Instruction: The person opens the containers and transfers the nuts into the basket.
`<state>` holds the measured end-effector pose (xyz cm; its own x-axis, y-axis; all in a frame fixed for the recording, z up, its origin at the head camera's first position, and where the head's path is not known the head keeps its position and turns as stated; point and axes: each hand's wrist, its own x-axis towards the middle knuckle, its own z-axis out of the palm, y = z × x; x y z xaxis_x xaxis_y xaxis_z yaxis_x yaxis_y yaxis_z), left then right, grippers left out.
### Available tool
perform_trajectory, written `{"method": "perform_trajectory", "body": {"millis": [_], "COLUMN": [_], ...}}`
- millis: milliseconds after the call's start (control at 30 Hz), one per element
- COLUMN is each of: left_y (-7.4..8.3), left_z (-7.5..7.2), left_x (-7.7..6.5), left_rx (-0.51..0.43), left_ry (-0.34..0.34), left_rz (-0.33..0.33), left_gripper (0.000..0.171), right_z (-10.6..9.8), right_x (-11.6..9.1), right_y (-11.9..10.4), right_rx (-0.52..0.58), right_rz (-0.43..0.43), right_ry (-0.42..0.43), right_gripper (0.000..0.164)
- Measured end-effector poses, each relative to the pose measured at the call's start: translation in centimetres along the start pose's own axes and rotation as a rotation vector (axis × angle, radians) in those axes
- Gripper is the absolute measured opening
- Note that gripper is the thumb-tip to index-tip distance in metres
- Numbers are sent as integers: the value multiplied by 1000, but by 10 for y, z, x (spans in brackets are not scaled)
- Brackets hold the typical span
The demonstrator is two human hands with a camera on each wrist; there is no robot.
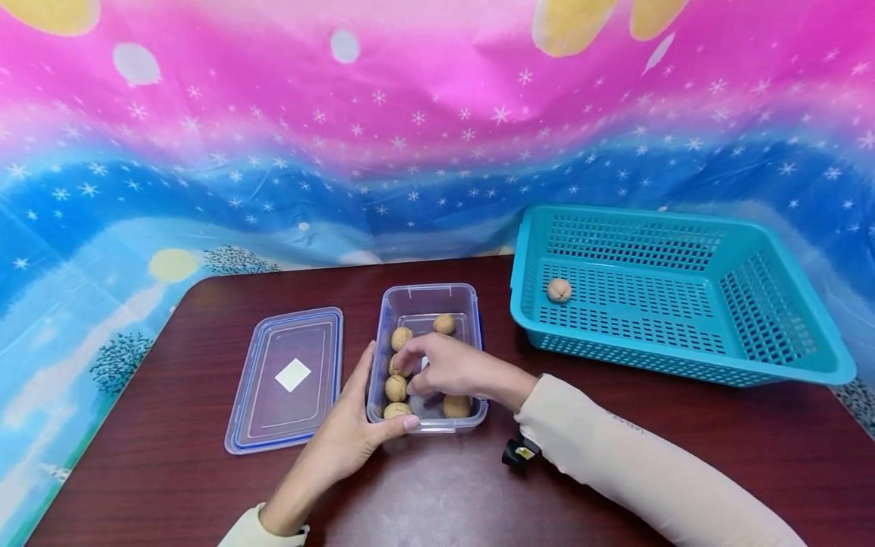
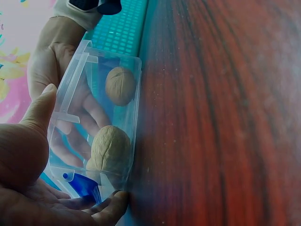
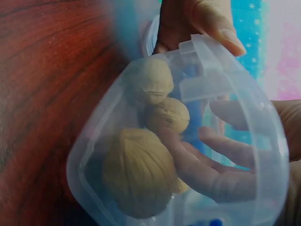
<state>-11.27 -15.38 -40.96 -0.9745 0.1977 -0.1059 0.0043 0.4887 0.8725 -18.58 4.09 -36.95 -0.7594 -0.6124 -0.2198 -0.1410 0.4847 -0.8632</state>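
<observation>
A clear plastic container [image 1: 431, 425] stands on the table with walnuts inside, several of them lined up along its left wall. My left hand [image 1: 349, 433] holds its near left corner, the thumb [image 2: 40, 108] over the rim and the fingers along the outside. Reaching into the container from the right is my right hand [image 1: 444, 365]. Its loosely bent, spread fingers [image 3: 207, 176] are by the left row, one fingertip close to a walnut [image 3: 168, 115]; no nut shows gripped. Another walnut [image 1: 456, 406] lies at the near right corner, and one more [image 1: 443, 324] towards the far end.
A clear lid [image 1: 266, 410] with blue edging and a white label [image 1: 292, 375] lies left of the container. At the back right stands a turquoise basket [image 1: 629, 349] with a single walnut [image 1: 559, 290] in it. A patterned cloth [image 1: 410, 152] hangs behind the table.
</observation>
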Motion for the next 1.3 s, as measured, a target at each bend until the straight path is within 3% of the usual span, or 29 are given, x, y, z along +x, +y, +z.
{"method": "perform_trajectory", "body": {"millis": [667, 1033, 1300], "left_y": [0, -1, -2], "left_z": [-1, 0, 0], "left_x": [-2, 0, 0], "left_rx": [30, 6, 7], "left_ry": [1, -2, 11], "left_rz": [3, 31, 27], "left_gripper": [120, 119, 121], "right_z": [17, 19, 20], "right_x": [4, 6, 6], "right_y": [6, 8, 8], "right_rx": [121, 167, 128], "right_rz": [-17, -6, -36], "right_ry": [104, 71, 58], "right_gripper": [29, 27, 24]}}
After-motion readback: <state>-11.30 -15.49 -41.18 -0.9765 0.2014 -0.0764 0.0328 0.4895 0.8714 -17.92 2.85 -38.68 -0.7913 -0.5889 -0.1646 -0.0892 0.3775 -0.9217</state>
